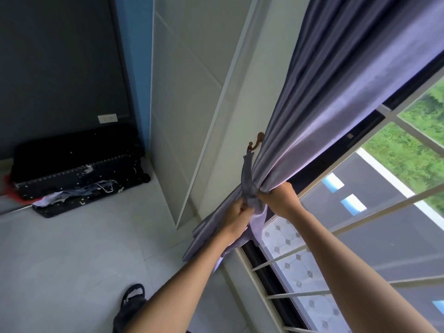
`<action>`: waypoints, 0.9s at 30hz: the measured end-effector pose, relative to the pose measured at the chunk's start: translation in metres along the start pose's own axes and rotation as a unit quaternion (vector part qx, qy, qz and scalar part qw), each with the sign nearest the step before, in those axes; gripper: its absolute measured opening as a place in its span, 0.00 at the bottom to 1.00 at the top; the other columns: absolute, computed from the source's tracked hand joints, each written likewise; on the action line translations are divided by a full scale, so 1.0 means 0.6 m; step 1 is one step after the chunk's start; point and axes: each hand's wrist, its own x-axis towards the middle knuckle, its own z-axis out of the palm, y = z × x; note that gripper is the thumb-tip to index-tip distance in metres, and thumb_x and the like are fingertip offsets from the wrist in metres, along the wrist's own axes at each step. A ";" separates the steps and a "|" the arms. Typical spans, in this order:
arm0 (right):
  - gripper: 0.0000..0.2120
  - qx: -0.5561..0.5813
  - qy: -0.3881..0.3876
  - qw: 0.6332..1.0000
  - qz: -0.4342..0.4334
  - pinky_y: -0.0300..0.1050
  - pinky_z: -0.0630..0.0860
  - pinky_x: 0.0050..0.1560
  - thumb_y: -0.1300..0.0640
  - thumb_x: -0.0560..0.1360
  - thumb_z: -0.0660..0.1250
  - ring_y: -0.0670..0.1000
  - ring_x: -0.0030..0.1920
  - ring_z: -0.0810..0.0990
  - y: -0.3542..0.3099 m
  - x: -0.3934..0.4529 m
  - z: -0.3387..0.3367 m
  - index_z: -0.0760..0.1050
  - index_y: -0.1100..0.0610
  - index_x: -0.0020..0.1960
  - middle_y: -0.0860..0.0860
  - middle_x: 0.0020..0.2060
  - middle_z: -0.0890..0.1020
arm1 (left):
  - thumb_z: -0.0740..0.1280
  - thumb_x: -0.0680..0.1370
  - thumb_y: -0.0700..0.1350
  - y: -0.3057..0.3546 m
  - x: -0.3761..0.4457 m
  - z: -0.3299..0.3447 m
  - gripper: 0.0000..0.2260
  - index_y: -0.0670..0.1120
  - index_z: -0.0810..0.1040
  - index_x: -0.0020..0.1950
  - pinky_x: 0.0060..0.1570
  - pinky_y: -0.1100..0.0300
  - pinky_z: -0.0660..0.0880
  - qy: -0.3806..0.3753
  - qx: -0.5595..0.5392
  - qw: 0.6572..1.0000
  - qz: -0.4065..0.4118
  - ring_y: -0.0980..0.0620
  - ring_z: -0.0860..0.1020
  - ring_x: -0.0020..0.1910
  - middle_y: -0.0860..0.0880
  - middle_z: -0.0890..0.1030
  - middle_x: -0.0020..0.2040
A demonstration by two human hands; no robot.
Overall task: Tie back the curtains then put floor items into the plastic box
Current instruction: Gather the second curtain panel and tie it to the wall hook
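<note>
A grey-purple curtain (336,97) hangs in front of the window, gathered into a bunch at sill height. A matching fabric tieback (247,179) runs from a brown wall hook (255,143) down around the bunch. My left hand (236,210) pinches the lower end of the tieback. My right hand (278,197) grips the gathered curtain from the window side, right beside the tieback. Below the hands the curtain's tail (204,236) falls toward the floor. No plastic box is in view.
A black suitcase (77,162) lies on the pale tiled floor at the far left, with crumpled clothes (74,193) and a dark flat item in front of it. A white wardrobe (182,92) stands beside the curtain. Window bars (312,255) span the right. My sandalled foot (133,296) is below.
</note>
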 end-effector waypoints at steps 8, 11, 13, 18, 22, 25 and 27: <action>0.05 0.026 0.012 1.000 0.003 0.55 0.80 0.45 0.55 0.72 0.68 0.55 0.41 0.80 0.003 0.001 0.001 0.77 0.56 0.46 0.47 0.35 0.78 | 0.63 0.73 0.39 -0.014 0.019 -0.010 0.18 0.42 0.73 0.63 0.59 0.60 0.69 0.133 0.127 0.958 0.219 0.49 0.73 0.57 0.47 0.77 0.60; 0.04 0.052 0.006 0.999 0.015 0.54 0.79 0.44 0.57 0.73 0.69 0.54 0.39 0.80 0.004 -0.001 -0.003 0.77 0.57 0.43 0.47 0.33 0.78 | 0.60 0.76 0.47 -0.012 0.032 -0.008 0.17 0.43 0.76 0.62 0.60 0.58 0.69 0.155 0.141 0.950 0.231 0.49 0.74 0.56 0.48 0.79 0.60; 0.03 0.068 0.002 0.998 0.015 0.54 0.79 0.43 0.59 0.73 0.69 0.54 0.38 0.79 0.005 -0.001 -0.007 0.77 0.58 0.42 0.48 0.33 0.78 | 0.64 0.75 0.52 -0.016 0.042 -0.012 0.19 0.44 0.76 0.62 0.59 0.55 0.72 0.151 0.154 0.947 0.239 0.48 0.76 0.56 0.49 0.80 0.61; 0.04 0.056 -0.014 0.998 -0.009 0.52 0.79 0.43 0.61 0.72 0.69 0.54 0.39 0.79 0.007 -0.002 -0.018 0.77 0.57 0.46 0.51 0.37 0.80 | 0.75 0.66 0.51 -0.016 0.050 -0.005 0.26 0.45 0.74 0.62 0.52 0.57 0.74 0.146 0.206 0.936 0.245 0.50 0.74 0.51 0.51 0.81 0.53; 0.07 0.083 -0.048 0.995 -0.016 0.55 0.77 0.43 0.67 0.69 0.66 0.55 0.38 0.75 0.009 0.000 -0.031 0.76 0.67 0.46 0.64 0.41 0.80 | 0.73 0.65 0.55 -0.018 0.056 0.013 0.26 0.47 0.75 0.60 0.49 0.56 0.74 0.173 0.239 0.922 0.249 0.50 0.73 0.51 0.54 0.80 0.54; 0.08 0.087 -0.055 0.995 0.014 0.48 0.68 0.39 0.69 0.68 0.64 0.52 0.38 0.68 0.010 0.002 -0.036 0.72 0.73 0.44 0.68 0.37 0.74 | 0.74 0.64 0.58 -0.015 0.053 0.022 0.30 0.46 0.74 0.62 0.53 0.61 0.72 0.179 0.247 0.917 0.256 0.50 0.73 0.53 0.52 0.80 0.56; 0.05 0.072 -0.049 0.996 0.025 0.46 0.64 0.37 0.69 0.70 0.63 0.52 0.36 0.64 0.007 0.004 -0.035 0.69 0.72 0.41 0.61 0.34 0.70 | 0.74 0.64 0.59 -0.010 0.054 0.028 0.31 0.46 0.73 0.61 0.52 0.58 0.73 0.195 0.266 0.908 0.260 0.48 0.74 0.53 0.50 0.80 0.56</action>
